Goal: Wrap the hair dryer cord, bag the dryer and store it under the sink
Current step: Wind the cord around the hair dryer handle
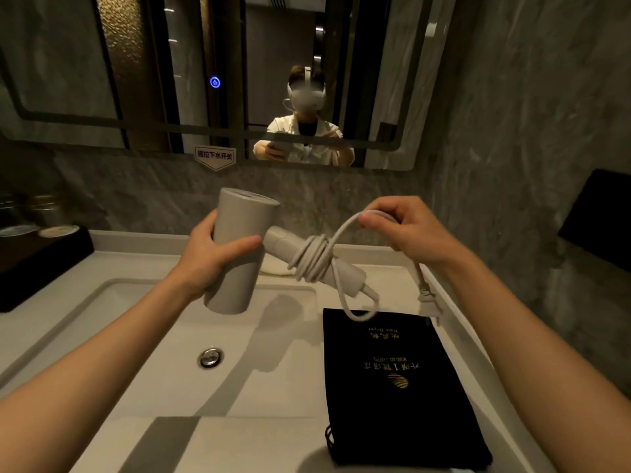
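My left hand (211,254) grips the barrel of a pale grey hair dryer (239,216), held over the sink with its handle pointing right. Several turns of white cord (312,259) are coiled around the handle. My right hand (409,227) pinches a loop of that cord above and to the right of the handle. The plug (426,297) dangles below my right wrist. A short loop of cord hangs from the handle's end. A black drawstring bag (392,380) with gold print lies flat on the counter to the right of the basin.
The white sink basin (153,336) with a metal drain (210,357) lies below the dryer. A dark tray with jars (41,247) stands at the left. A mirror (239,80) hangs on the back wall. A dark box (601,216) is mounted at the right.
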